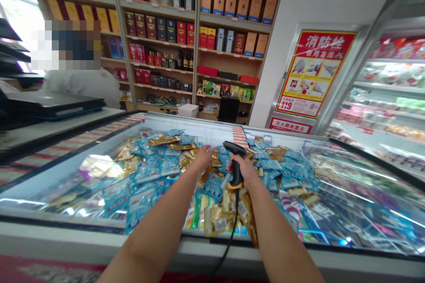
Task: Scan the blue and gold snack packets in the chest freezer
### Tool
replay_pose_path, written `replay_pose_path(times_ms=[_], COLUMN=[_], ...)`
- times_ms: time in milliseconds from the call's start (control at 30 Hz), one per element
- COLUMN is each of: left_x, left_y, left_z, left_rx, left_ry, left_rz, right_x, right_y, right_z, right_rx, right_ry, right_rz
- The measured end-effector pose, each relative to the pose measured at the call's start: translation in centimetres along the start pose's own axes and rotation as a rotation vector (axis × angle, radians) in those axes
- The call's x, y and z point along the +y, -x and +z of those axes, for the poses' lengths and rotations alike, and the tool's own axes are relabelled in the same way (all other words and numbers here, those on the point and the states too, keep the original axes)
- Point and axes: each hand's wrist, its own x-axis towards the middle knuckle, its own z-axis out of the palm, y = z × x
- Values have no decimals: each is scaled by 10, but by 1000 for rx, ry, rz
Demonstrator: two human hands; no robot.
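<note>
My right hand [245,170] is wrapped round the handle of a black and yellow barcode scanner [236,172], whose head tilts over the packets. A black cable runs from its base toward me. To its left, my left hand [204,157] reaches just above the pile; its visible fingers are stretched forward and apart, and I see nothing held in them. Around both hands lie many small blue packets [212,185] and gold packets [217,221], heaped on the glass top of a chest freezer [166,235]. Some gold ones near me show barcodes.
A dark flat device [56,101] stands on the counter at left, with a person in a white shirt [83,86] behind it. Shelves [195,13] of boxed bottles line the back wall. A white box [188,110] sits beyond the freezer. On the right are a red poster [317,73] and a display cooler [395,84].
</note>
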Motion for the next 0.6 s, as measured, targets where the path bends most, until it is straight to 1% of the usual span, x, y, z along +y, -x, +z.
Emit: replay_pose_path(times_ms=[100,167,267,400,467,500,533,600], left_x=[-1,-4,-9,-12,-12,-13,-13,-15], left_y=[1,0,-3,-4,-4,-4,-5,-8], left_z=[-2,-4,-6,-4,-3,-3,-3,-4], left_rx=[-39,-35,-96,-239,-295,-287,-244,-84], left_ry=[217,274,261,228,164,109,39,-120], left_rz=[-112,-111,-99,-91,-73,-60,-44,12], right_x=[0,1,2,4,4,4,5,5], right_y=[0,-1,-2,-3,-3,-3,-3,-3], right_z=[0,-1,-2,-2,-3,-3,-3,-2], right_rx=[-3,0,-4,-1,9,11,12,12], right_ry=[2,6,9,17,26,30,32,23], right_rz=[-3,-5,-19,-27,-25,-25,-25,-25])
